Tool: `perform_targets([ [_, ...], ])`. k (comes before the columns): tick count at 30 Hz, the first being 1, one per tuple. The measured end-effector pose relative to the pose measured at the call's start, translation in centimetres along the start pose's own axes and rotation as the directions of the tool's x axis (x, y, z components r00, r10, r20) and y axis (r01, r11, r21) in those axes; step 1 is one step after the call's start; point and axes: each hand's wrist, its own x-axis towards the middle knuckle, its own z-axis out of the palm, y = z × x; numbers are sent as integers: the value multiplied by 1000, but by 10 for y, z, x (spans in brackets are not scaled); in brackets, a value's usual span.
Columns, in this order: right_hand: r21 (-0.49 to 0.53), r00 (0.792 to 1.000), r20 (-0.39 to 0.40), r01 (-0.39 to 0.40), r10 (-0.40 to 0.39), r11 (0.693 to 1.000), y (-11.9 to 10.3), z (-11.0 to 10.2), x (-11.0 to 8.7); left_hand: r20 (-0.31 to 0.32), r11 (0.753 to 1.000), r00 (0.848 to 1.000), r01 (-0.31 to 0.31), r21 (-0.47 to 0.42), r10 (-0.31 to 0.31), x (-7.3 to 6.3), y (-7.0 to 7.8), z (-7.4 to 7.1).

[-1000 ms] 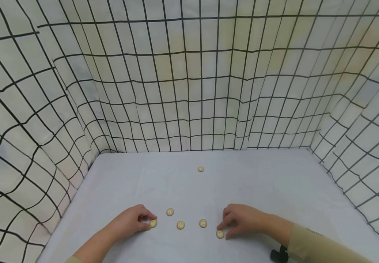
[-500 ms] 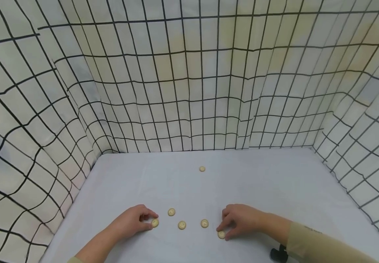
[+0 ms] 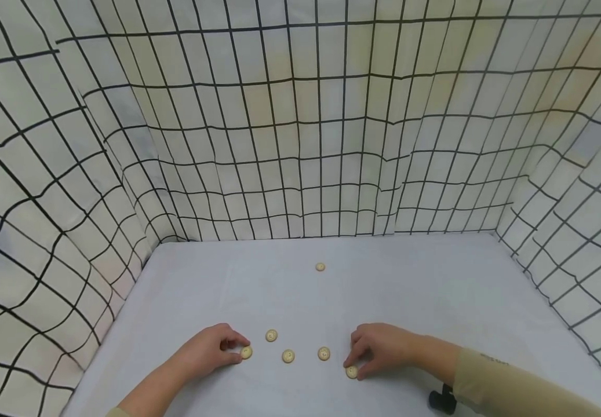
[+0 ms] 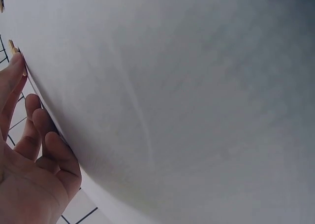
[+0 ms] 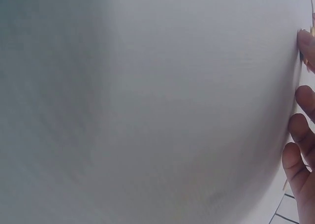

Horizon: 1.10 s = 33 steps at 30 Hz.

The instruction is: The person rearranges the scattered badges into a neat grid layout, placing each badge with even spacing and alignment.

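In the head view my left hand pinches the edge of a round beige button between thumb and finger, flat on the white surface. To the right, my right hand holds a second button by its sides in the same way. Between the hands lie three more: an upper button, a middle button and one nearer the right hand, a button. The left wrist view catches the left hand at its edge; the right wrist view shows fingers of the right hand.
One more button lies alone far back on the white table. White walls with a black grid enclose the back and sides. A small black object sits under the right forearm, by the sleeve.
The whole head view has shifted slightly over the past second. Both hands keep their hold on the same buttons, and the loose buttons lie as before.
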Motion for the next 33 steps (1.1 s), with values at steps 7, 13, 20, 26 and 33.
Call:
perform_targets([
  [7, 57, 999, 11, -44, 43, 997, 0, -4, -1, -4, 1000, 1000, -5, 12, 5, 1, 1, 0],
  [13, 83, 999, -18, -40, 42, 996, 4, -8, -2, -1, 1000, 1000, -19, 9, 19, 1, 2, -1],
  [20, 105, 997, -40, -54, 59, 993, 10, -11, -3, 8, 1000, 1000, -22, -4, 22, 0, 1, -3],
  [26, 128, 989, -68, -123, 132, 984, 16, -15, -3, 5, 999, 1000, -29, -14, 29, 0, 0, -3],
  [33, 142, 973, -115, -182, 199, 973, 36, -21, -4, 10, 1000, 1000, -22, -15, 22, 2, 0, -3],
])
